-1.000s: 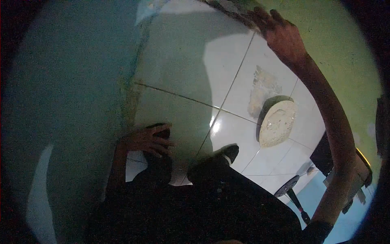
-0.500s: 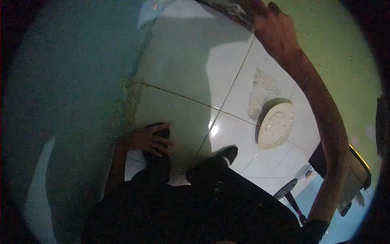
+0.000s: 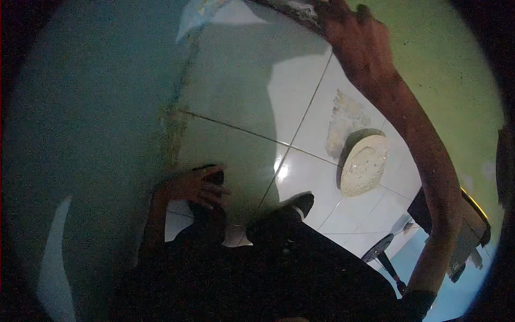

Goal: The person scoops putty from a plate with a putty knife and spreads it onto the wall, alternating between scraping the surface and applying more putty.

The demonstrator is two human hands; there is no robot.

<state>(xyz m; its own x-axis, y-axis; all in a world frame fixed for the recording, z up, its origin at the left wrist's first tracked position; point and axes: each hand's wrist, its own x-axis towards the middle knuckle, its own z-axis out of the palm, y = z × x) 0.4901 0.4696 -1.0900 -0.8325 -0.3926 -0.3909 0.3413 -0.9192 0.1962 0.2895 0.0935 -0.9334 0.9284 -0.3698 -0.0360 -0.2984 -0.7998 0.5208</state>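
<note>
My right hand (image 3: 357, 40) is at the top of the view, fingers closed round a dark, flat, long-edged tool (image 3: 298, 9) smeared with whitish paste. It looks like a plastering trowel, but the frame's upper edge cuts it off. The tool lies close to the wall. My left hand (image 3: 196, 187) is low on the left with its fingers spread, holding nothing, near my dark shoe (image 3: 215, 176). Right of centre stands a round container of cream-coloured paste (image 3: 366, 165), its surface uneven. Beside it a rough patch of dried-looking paste (image 3: 346, 121) marks the floor.
White tiles (image 3: 300, 96) with dark joints cover the floor. A bluish wall (image 3: 107, 107) rises on the left and a yellow-green wall (image 3: 450, 80) on the right. Under my right forearm are a dark boxy object (image 3: 472, 220) and a dark round-ended item (image 3: 378, 249).
My right hand and the tool have shifted slightly left along the top. My left hand stays nearly in place with its fingers spread.
</note>
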